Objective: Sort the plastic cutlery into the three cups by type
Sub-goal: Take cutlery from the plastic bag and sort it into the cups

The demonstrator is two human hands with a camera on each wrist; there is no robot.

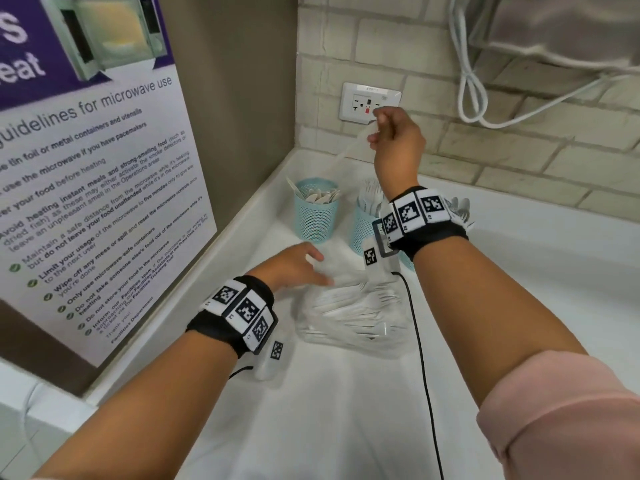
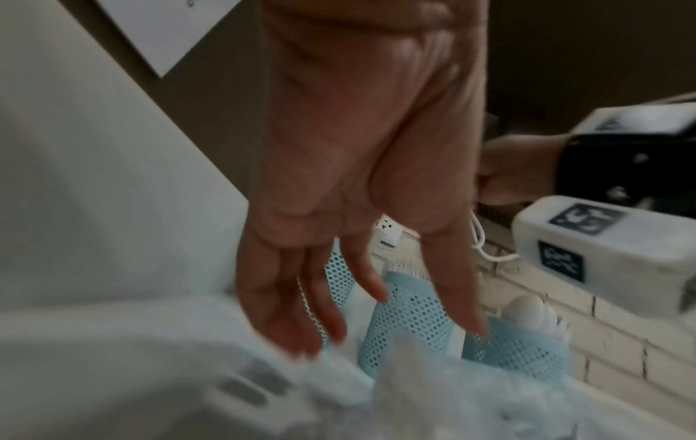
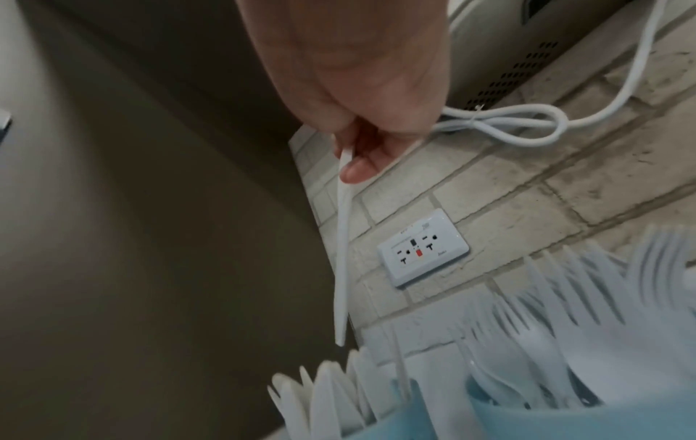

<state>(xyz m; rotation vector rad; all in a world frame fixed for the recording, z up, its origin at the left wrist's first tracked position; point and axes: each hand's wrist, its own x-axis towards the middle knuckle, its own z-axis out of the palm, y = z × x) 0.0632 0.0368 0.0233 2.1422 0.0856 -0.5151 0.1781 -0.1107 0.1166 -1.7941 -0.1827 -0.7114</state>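
Note:
My right hand [image 1: 379,128] is raised in front of the wall and pinches the top of a slim white plastic utensil [image 1: 353,143], seen edge-on [image 3: 342,253]; its type is unclear. The utensil hangs down toward the left blue mesh cup [image 1: 316,216], which holds flat white pieces [image 3: 331,396]. The middle cup [image 1: 363,230] holds forks [image 3: 565,312]. My right wrist mostly hides a third cup [image 2: 516,348] with spoons. My left hand [image 1: 304,268] rests with straight fingers [image 2: 320,327] on a clear plastic bag [image 1: 353,317] full of white cutlery.
The white counter [image 1: 346,410] meets a brown side panel with a microwave poster [image 1: 104,168] on the left. A socket [image 1: 370,102] and looped white cable [image 1: 474,95] are on the tiled back wall. A black cable [image 1: 420,358] runs along the counter.

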